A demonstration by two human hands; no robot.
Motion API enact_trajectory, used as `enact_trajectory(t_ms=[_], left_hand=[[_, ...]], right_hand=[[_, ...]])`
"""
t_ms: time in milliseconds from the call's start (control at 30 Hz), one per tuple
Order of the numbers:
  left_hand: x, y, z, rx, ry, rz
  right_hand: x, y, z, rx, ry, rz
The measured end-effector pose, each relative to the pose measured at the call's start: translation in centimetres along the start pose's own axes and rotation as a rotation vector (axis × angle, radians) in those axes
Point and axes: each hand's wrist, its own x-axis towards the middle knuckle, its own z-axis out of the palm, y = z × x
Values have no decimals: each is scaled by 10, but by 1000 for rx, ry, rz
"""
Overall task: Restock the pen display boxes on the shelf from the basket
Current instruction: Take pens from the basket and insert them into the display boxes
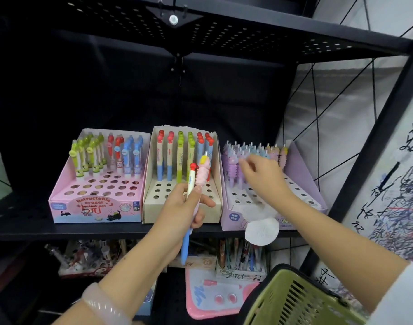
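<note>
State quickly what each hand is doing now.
Left hand: grips two pens.
Right hand: over the purple box; grip cannot be told.

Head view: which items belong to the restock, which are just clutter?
Job: left hand holding two pens; right hand at lilac box; cream box; pink box; green basket.
Clutter: lower-shelf stock; pink board.

The right hand (pixel 259 174) is motion-blurred over the purple box (pixel 301 160), so whether its fingers pinch a pen cannot be told. The left hand (pixel 185 207) covers the middles of two pens (pixel 193 181). The basket (pixel 294 301) is cut off by the near edge. Print on the round label (pixel 262 231) is too blurred to read.
</note>
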Motion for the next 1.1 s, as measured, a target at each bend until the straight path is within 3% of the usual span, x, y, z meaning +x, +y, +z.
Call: enact_trajectory(t_ms=[100,167,233,333,433,500,633,867,967,1100], left_hand=[[0,-1,16,-9,-22,-3],[-1,-2,23,-37,-30,-8],[-1,-3,24,-52,-25,-27],[1,-2,17,10,-22,-39],[9,-1,15,59,4,-28],[16,1,18,18,39,-42],[21,4,22,-97,57,-72],[16,0,13,42,4,-10],[18,-1,13,-29,21,-53],[15,1,12,-61,36,-81]], right_hand=[[-12,-30,-3,470,-296,-44],[-17,-35,-1,650,-402,-13],[-13,-29,-4,738,-314,62],[3,-8,-20,852,5,243],[24,25,-43,604,356,237],[36,51,-53,315,450,202],[48,87,-50,-69,360,211],[57,103,-29,-156,244,238],[68,103,-29,-154,205,271],[67,110,-17,-292,-51,312]])
